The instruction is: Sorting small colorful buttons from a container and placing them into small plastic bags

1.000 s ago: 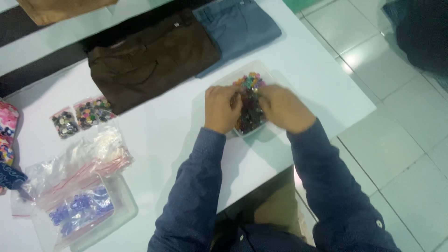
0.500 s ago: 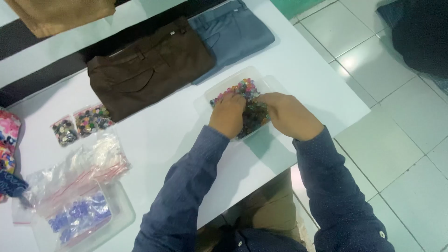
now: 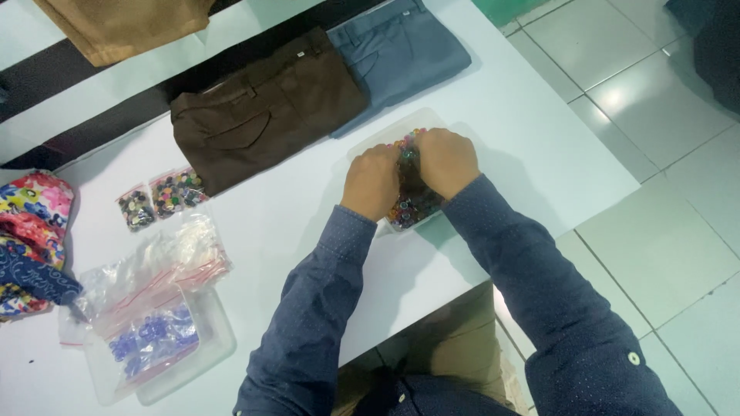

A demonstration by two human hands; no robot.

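Two hands together over a clear plastic bag of mixed-colour buttons [image 3: 411, 202], just right of centre in the frame, inside a shallow clear plastic tray [image 3: 368, 142] on the white table [image 3: 532, 131]. Left hand [image 3: 372, 181] curled knuckles-up on the bag's left side, right hand [image 3: 447, 160] curled on its right side, fingertips tucked under and hidden, so cannot tell whether pinching the plastic or only pressing on it. Both arms in dark blue dotted sleeves [image 3: 324, 308] running down to the lower edge.

Just above the tray, folded grey-blue trousers [image 3: 405, 50], with folded dark brown trousers [image 3: 266, 108] touching their left side. Folded tan cloth [image 3: 123, 23] at the upper left edge, across a dark gap between tables.

Left of centre, two small clear bags of dark mixed buttons [image 3: 160, 199] side by side. Below them, a loose heap of empty clear zip bags with red strips [image 3: 166, 266], lying partly over a second clear tray [image 3: 202, 356] with a bag of blue-violet buttons [image 3: 154, 339]. Bright floral fabric [image 3: 31, 231] bunched at the left edge. Pale tiled floor [image 3: 671, 231] along the right side.
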